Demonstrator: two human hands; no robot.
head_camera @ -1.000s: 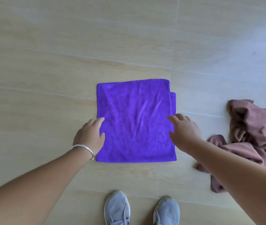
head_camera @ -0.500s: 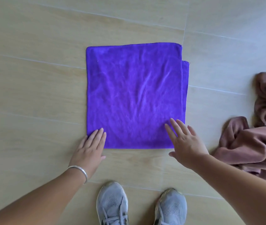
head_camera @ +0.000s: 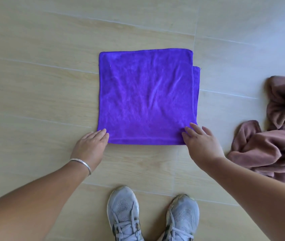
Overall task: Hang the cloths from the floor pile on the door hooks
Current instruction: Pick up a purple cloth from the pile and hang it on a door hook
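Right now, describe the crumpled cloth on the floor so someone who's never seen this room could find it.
Start at the purple cloth folded flat on the pale wood-look floor, just ahead of the grey sneakers. Look right, past the right hand on its near corner. The dusty-pink cloth lies there, bunched and rumpled, not flat.

Folded cloth flat on floor, ahead of shoes; crumpled cloth pile to its right, apart.
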